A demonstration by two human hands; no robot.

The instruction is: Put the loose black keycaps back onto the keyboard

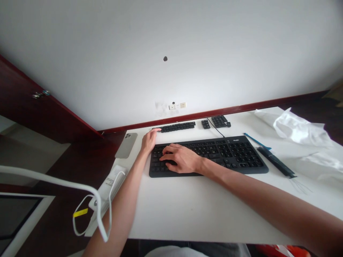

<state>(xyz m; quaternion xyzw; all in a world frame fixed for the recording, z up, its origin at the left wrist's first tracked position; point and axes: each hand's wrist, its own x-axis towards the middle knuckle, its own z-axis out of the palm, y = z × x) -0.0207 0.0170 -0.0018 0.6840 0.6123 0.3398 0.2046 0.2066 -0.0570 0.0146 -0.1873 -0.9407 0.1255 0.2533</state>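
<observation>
A black keyboard (230, 153) lies on the white table (187, 210). My right hand (180, 157) rests on its left part, fingers curled down onto the keys. My left hand (149, 140) is at the keyboard's far left corner, fingers stretched toward a row of loose black keycaps (178, 126) laid out behind the keyboard. Neither hand visibly holds anything, though what lies under the right fingertips is hidden.
More keycap groups (205, 124) (219, 121) sit behind the keyboard. A phone (126, 145) lies at the table's left edge, a white charger with cable (108, 187) nearer me. To the right lie a blue tool (256, 141), a black tool (276, 162) and white plastic wrapping (300, 134).
</observation>
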